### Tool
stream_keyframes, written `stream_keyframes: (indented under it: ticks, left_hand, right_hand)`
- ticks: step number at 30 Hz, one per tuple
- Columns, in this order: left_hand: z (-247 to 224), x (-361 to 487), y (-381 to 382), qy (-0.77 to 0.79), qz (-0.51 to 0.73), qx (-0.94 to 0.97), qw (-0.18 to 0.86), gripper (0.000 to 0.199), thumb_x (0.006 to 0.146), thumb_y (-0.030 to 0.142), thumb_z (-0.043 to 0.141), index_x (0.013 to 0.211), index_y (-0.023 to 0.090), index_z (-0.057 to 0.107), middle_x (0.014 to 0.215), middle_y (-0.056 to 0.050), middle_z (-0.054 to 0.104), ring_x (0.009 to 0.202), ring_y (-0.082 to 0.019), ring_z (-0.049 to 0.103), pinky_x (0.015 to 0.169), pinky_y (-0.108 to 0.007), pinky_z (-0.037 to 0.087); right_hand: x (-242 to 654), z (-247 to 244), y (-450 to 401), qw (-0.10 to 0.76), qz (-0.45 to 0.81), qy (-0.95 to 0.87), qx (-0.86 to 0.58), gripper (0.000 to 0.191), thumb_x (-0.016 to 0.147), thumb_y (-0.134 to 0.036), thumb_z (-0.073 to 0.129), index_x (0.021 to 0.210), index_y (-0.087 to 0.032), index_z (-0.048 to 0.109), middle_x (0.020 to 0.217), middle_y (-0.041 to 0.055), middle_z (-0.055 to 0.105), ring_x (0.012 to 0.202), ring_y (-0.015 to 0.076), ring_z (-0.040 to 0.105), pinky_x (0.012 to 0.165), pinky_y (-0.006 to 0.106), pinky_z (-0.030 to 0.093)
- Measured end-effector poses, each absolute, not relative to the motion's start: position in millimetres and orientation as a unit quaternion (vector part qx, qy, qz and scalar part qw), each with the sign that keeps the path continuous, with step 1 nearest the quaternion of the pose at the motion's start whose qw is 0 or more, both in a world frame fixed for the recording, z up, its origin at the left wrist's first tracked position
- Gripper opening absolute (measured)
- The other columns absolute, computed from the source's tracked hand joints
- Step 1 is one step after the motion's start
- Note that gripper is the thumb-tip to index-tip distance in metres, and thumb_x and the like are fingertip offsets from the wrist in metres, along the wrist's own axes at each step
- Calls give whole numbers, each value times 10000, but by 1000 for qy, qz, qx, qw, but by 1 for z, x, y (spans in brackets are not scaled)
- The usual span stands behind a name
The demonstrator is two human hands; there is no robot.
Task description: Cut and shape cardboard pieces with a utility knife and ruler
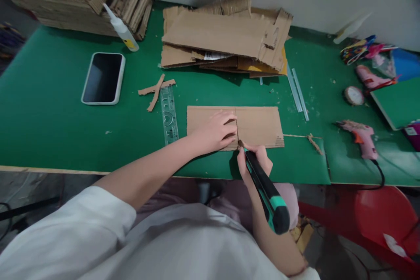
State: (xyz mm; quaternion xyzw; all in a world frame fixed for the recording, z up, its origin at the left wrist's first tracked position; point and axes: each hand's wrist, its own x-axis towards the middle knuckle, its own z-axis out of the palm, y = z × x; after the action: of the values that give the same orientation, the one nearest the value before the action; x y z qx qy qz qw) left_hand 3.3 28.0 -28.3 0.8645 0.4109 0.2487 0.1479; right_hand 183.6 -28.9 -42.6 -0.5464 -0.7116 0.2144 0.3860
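A flat rectangular piece of cardboard (259,124) lies on the green table, with a dark line running across it near its middle. My left hand (218,131) rests flat on its left half, fingers spread and fingertips close to that line. In my right hand (257,159) is a black and green utility knife (267,192), gripped near its front end. The knife's tip meets the cardboard at the near end of the line. Left of the cardboard lies a clear plastic ruler (169,118), partly behind my left forearm.
Stacked cardboard (219,30) lies at the back. On the left are a phone (103,78), a glue bottle (123,30) and cardboard strips (156,91). To the right are a pink glue gun (361,138), a tape roll (354,95) and clear sticks (297,92).
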Motion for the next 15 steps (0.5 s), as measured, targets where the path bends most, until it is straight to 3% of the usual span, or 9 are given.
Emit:
stream_keyframes:
  ticks: [8, 15]
  left_hand:
    - [-28, 3, 28, 415, 243, 865, 146, 156, 860, 254, 508, 843, 158, 629, 1179, -147, 540, 1150, -269, 486, 986, -476, 377]
    - [-28, 4, 26, 423, 235, 864, 141, 170, 869, 260, 495, 853, 155, 628, 1189, -146, 533, 1167, -270, 475, 1012, -486, 353]
  right_hand:
    - [186, -44, -36, 395, 208, -701, -557, 156, 793, -300, 528, 885, -192, 593, 846, 109, 692, 762, 245, 681, 682, 380, 549]
    - [186, -43, -34, 377, 218, -701, -564, 124, 782, -296, 547, 861, -209, 588, 812, 77, 694, 752, 223, 677, 671, 351, 552]
